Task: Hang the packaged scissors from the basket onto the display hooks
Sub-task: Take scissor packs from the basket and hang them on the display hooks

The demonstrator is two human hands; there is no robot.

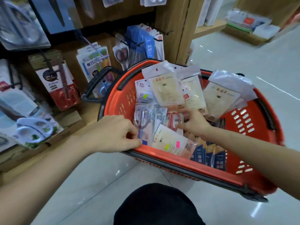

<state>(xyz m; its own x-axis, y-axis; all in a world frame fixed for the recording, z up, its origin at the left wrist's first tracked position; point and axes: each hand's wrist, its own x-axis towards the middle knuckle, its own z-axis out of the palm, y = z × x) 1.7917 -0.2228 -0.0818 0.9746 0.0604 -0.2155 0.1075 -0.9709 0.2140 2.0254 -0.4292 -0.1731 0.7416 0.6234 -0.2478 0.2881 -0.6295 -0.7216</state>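
My left grip (pixel 113 133) is pinched on the near edge of a clear scissors pack (pixel 142 120), which stands among others at the left end of the basket (pixel 120 101). My right grip (pixel 193 122) is spread, finger and thumb apart, reaching toward the red-handled pack (pixel 174 120) beside it and holding nothing. These packs look light, but the film seems slick and floppy around stiff steel. I'd hold the header end, near its hole, for the hooks (pixel 138 43).
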